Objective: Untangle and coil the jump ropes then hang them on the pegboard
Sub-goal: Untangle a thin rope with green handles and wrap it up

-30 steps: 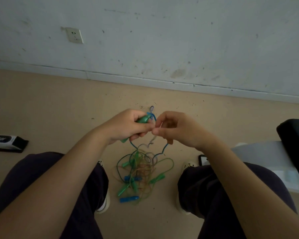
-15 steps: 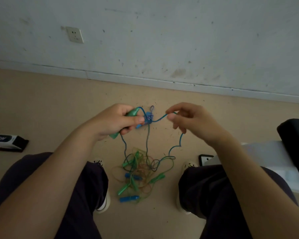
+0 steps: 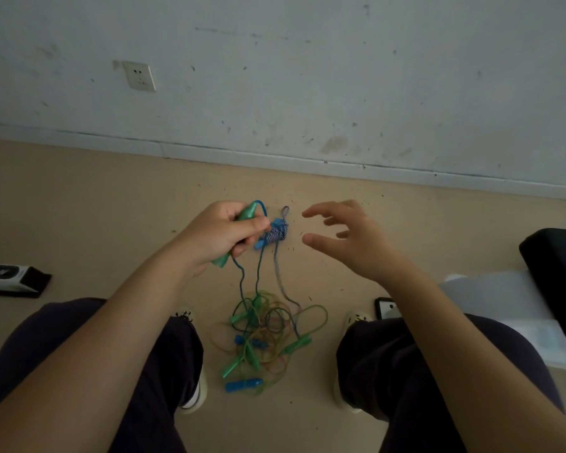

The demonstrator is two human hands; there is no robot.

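My left hand (image 3: 221,235) grips a green jump-rope handle (image 3: 247,213) together with a small wound bundle of blue-and-white cord (image 3: 275,233) beside a blue handle. Blue and grey strands hang from it down to a tangled pile of ropes (image 3: 265,328) on the floor between my feet, with green handles, blue handles (image 3: 243,384) and thin green and orange cords. My right hand (image 3: 347,238) hovers to the right of the bundle, fingers spread, holding nothing. No pegboard is in view.
I sit facing a white wall with a socket (image 3: 140,76). A black-and-white box (image 3: 12,278) lies on the floor at left. A phone (image 3: 386,308), white sheet (image 3: 500,305) and black object (image 3: 556,266) are at right. My knees frame the pile.
My right hand pulled a blue strand out to the right, then let it go and opened. The strand has dropped and hangs below my left hand, which has stayed in place.
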